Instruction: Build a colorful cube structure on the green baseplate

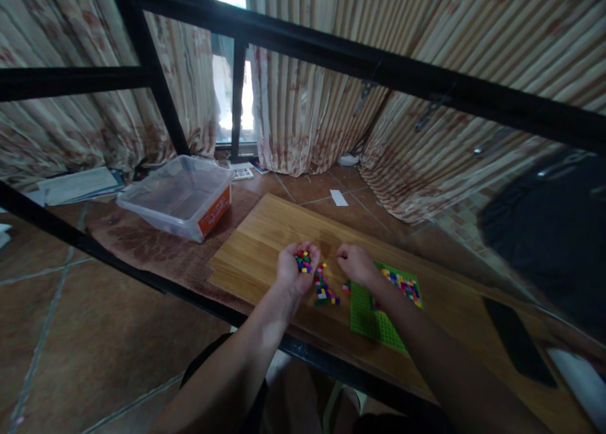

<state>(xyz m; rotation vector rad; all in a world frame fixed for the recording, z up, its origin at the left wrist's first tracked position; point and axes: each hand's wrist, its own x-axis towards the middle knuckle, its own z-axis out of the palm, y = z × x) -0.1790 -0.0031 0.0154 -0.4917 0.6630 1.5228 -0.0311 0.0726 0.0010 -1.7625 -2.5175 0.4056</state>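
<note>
My left hand (288,269) is cupped palm up over the wooden board, holding a heap of small coloured toy bricks (303,262). Just right of it, a loose pile of the same bricks (322,289) lies on the wood. My right hand (356,262) hovers with its fingers pinched together, between that pile and the green studded baseplate (372,320). Whatever those fingertips hold, if anything, is too small to make out. Rows of multicoloured bricks (406,285) sit on the plate's far right part. My right forearm hides some of the plate.
The wooden board (265,232) bears a dark phone-like slab (518,340) at right. A clear plastic bin (182,191) stands on a brown mat (156,248) to the left. Black metal bars (331,49) cross above and in front. Curtains (303,118) hang behind.
</note>
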